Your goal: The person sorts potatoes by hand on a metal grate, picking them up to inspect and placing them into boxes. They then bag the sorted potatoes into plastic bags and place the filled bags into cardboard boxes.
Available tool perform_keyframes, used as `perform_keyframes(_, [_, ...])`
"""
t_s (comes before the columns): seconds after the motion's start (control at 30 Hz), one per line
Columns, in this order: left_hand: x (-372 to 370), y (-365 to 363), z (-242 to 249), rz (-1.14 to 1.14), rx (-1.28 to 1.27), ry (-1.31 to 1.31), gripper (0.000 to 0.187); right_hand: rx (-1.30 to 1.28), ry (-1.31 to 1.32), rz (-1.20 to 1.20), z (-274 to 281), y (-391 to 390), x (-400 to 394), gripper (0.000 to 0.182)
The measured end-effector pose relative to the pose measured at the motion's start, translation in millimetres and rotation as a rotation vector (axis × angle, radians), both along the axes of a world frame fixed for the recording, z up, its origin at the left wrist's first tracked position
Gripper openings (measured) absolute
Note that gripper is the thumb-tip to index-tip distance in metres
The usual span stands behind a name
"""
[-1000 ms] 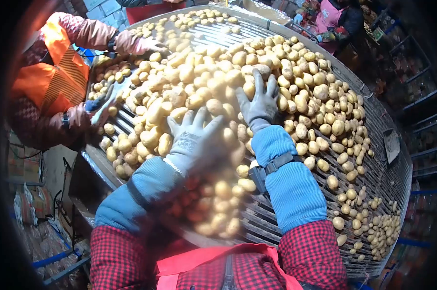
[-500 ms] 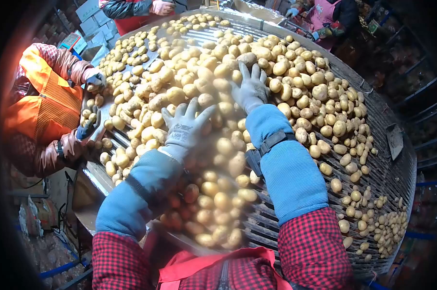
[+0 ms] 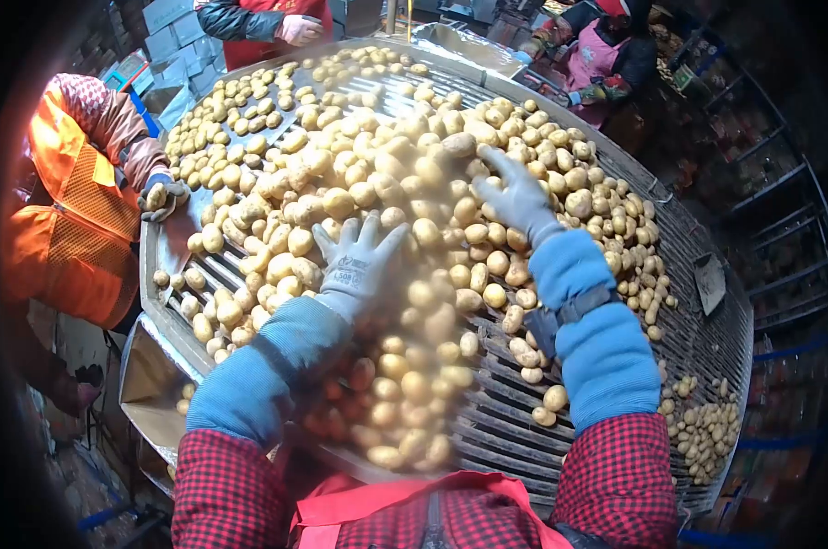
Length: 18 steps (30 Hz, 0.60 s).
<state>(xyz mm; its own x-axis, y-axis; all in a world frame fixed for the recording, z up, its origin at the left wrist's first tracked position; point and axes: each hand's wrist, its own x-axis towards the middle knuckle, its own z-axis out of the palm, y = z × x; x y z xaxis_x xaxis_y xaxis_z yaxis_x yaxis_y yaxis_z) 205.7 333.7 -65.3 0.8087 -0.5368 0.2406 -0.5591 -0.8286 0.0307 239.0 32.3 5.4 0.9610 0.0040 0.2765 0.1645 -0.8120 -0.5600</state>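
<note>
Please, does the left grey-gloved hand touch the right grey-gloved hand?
Apart: the head view plainly shows rounded yellow potatoes in the gap between the left hand and the right hand.

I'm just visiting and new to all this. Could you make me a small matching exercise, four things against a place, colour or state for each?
Things:
1. Wearer's left hand
2. Potatoes
3. Vest of the co-worker at the picture's left
4. Black device

Places, colours, states:
A. Strapped over the wearer's right blue sleeve
B. Orange
C. Gloved in grey, fingers spread
D. Heaped on the slatted table

Right pairs: 1-C, 2-D, 3-B, 4-A.
</note>
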Motion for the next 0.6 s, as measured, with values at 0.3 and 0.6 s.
perform_keyframes(0.3, [-1.2, -0.5, 4.8, -0.002, 0.042, -0.005, 0.077, 0.057, -0.173, -0.132, -64.1, -59.4, 153.7, 0.054])
perform_keyframes(0.6, [-3.2, -4.0, 10.1, -0.013, -0.069, -0.036, 0.060, -0.282, 0.393, -0.183, -8.9, -31.3, 134.8, 0.038])
